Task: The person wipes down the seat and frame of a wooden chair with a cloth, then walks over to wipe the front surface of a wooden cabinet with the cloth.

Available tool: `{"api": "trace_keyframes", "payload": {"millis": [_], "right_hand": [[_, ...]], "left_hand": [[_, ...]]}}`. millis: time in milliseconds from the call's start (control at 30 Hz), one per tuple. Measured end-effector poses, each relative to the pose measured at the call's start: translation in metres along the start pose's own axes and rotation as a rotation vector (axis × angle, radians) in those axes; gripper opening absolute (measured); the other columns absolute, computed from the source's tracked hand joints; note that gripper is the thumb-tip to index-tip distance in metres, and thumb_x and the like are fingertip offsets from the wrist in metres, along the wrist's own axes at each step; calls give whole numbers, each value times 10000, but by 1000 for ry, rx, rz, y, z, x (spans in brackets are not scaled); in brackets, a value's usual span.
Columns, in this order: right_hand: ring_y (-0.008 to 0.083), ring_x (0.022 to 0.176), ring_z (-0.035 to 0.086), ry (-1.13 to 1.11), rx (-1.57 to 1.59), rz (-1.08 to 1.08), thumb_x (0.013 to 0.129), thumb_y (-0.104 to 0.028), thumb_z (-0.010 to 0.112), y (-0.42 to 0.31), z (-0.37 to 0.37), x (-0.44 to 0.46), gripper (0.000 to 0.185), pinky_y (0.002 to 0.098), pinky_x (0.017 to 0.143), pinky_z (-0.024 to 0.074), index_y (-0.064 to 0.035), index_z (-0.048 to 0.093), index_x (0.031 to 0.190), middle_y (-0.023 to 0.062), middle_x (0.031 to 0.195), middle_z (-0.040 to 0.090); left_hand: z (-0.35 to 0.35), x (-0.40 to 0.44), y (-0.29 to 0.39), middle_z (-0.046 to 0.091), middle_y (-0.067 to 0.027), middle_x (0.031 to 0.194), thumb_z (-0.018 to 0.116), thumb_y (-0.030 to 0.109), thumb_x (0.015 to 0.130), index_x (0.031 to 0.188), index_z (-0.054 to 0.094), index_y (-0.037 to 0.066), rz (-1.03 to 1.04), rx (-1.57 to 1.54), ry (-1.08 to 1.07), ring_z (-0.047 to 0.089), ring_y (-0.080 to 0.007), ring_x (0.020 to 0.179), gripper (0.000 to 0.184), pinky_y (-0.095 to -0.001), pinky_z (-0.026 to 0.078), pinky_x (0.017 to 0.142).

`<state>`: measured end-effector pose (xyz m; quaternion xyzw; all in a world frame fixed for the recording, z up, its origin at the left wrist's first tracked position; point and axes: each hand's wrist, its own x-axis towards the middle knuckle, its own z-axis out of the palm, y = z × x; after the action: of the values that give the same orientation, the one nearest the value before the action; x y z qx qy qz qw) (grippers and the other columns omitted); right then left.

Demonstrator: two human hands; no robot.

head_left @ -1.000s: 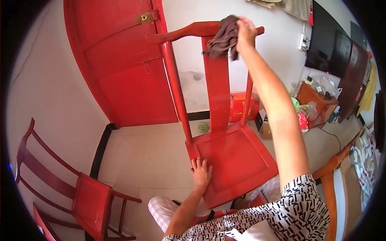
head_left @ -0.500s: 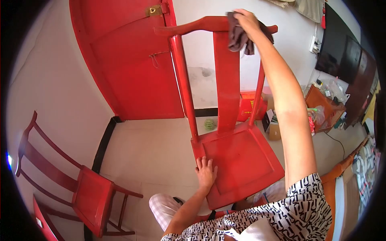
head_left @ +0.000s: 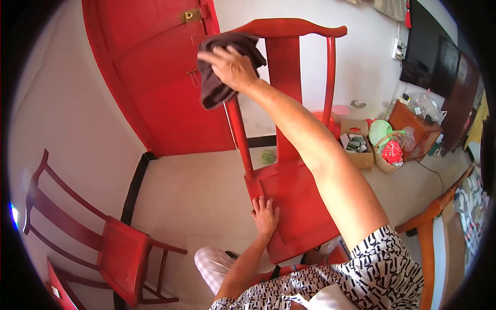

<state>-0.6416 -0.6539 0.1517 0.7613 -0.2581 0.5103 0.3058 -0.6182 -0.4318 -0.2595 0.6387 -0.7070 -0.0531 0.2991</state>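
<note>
A red wooden chair [head_left: 289,27] stands in front of me, its tall back rising past its seat. My right hand [head_left: 231,67] presses a dark brown cloth [head_left: 219,93] against the left end of the top rail, which the cloth covers. The fingers lie spread over the cloth. Lower down, my left hand [head_left: 266,214] rests flat on the left edge of the seat, fingers slightly apart, with nothing held. My right forearm hides part of the backrest and seat.
A second red chair [head_left: 121,253] stands at the lower left. Behind are a red door [head_left: 170,103] and a small watermelon [head_left: 267,156] on the floor. Right of the chair are a cardboard box [head_left: 364,159], a basket [head_left: 385,164] and a wooden cabinet [head_left: 426,132].
My right hand has carried the cloth from the right end of the top rail to its left end. My left hand has stayed on the seat edge.
</note>
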Motion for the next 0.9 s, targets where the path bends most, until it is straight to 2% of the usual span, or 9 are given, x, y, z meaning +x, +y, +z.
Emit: {"api": "trace_keyframes", "payload": {"millis": [100,167,233,300,433,500,600,700,900], "right_hand": [[232,1001,620,-238,-40,-232,830,-116,641,2,15,-66,322,370,648,602,-243,652,1126,-26,1041,605],[214,978,628,-342,-75,-194,861,-121,605,-14,15,-112,326,342,607,600,-261,659,1150,-35,1037,591],[233,1000,630,-435,-32,-178,881,-128,581,-29,16,-162,318,377,653,573,-251,651,1166,-27,1125,598],[243,1040,626,-744,80,-201,898,-148,562,-33,15,-213,318,407,735,538,-255,643,1187,-8,1220,589],[271,1075,629,-711,-21,-312,920,-200,546,-31,6,-363,284,417,807,518,-251,635,1184,19,1247,588],[301,1036,642,-938,65,-148,900,-183,571,-30,-29,-420,298,444,809,532,-233,628,1189,42,1205,589],[311,1016,640,-883,174,597,878,-149,580,-49,-114,-438,320,458,823,543,-210,626,1188,68,1139,586],[325,986,632,-704,94,707,854,-124,611,-52,-180,-461,351,464,826,562,-218,625,1192,78,1083,571],[292,1003,613,-636,-9,791,849,-119,630,-78,-256,-471,366,428,812,566,-206,625,1204,63,1053,562]], "left_hand": [[-1,2,0,437,-139,1463,708,291,867,1261,598,109,-10,-12,-33,308,-400,1424,448,-619,392,1022],[-5,4,2,439,-139,1461,712,283,863,1253,600,106,-13,-24,-30,311,-400,1422,443,-617,394,1022],[-10,4,6,446,-129,1443,721,267,854,1233,604,112,-17,-30,-16,321,-383,1412,426,-608,405,1010],[-10,3,5,453,-111,1421,730,247,840,1206,609,127,-10,-15,9,336,-353,1396,404,-592,420,991],[-6,6,3,461,-110,1417,726,248,843,1202,614,136,-5,-13,24,351,-358,1388,392,-596,422,990],[-6,6,2,465,-110,1416,726,251,842,1201,617,137,9,-26,28,355,-363,1386,392,-597,424,991],[-5,8,0,441,-134,1455,712,293,859,1241,597,99,9,10,-32,324,-395,1409,443,-635,422,996],[-4,7,2,464,-100,1420,733,261,833,1192,613,132,13,37,8,364,-358,1379,400,-600,449,974],[-4,9,-2,456,-104,1424,709,287,863,1197,599,138,28,15,-33,354,-355,1386,382,-604,442,960]]}}
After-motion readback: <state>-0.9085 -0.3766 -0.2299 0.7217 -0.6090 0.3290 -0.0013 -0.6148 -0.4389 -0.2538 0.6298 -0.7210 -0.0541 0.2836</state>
